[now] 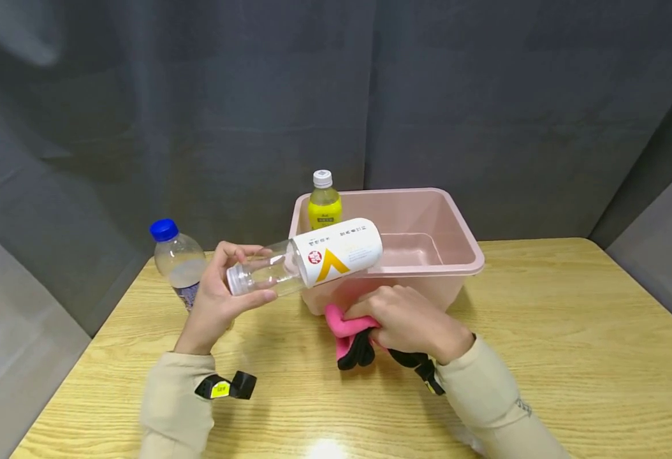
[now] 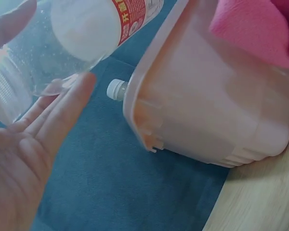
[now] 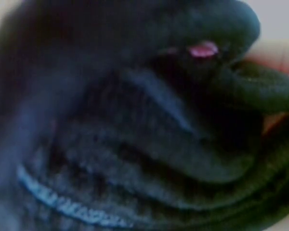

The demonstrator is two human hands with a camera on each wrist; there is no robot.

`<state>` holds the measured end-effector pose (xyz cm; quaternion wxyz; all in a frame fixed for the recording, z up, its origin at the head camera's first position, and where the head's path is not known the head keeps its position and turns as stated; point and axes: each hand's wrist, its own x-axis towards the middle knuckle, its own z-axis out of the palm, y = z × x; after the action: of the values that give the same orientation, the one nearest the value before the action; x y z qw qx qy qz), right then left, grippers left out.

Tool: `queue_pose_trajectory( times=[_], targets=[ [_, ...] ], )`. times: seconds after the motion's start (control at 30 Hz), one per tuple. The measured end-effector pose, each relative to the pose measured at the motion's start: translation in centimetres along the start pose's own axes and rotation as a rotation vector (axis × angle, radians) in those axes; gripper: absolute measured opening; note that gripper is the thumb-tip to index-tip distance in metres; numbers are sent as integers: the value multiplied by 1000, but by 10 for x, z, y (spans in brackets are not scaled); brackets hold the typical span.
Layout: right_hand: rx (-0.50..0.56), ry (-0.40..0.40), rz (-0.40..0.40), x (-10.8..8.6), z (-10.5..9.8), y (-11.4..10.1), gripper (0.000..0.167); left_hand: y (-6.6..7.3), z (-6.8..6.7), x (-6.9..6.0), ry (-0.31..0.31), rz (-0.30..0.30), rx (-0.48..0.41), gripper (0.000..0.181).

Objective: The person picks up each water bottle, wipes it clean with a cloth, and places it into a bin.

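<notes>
Head view: a clear bottle [image 1: 307, 260] lies tilted across the center of the frame, overlapping the near rim of a pink bin [image 1: 436, 287]. Good handling would probably mean steadying the bottle near its neck, without crushing it or knocking the rim, and keeping the pink-and-black cloth [image 1: 343, 328] bunched. Left hand [image 1: 219, 284]: thumb and fingers parted by the bottle's width, clasping its neck end. Right hand [image 1: 403, 317], lower center: fingers curled round the cloth.
</notes>
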<state>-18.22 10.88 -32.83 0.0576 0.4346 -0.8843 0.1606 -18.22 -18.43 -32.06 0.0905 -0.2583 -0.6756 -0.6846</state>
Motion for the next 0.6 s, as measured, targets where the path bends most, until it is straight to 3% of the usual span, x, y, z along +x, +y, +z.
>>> queue_pose_trajectory(
  times=[0.17, 0.6],
  targets=[
    [-7, 1, 12, -2, -1, 0, 47, -4, 6, 3, -5, -28, 20, 49],
    [3, -5, 25, -6, 0, -1, 46, -11, 9, 13, 51, -86, 110, 46]
  ],
)
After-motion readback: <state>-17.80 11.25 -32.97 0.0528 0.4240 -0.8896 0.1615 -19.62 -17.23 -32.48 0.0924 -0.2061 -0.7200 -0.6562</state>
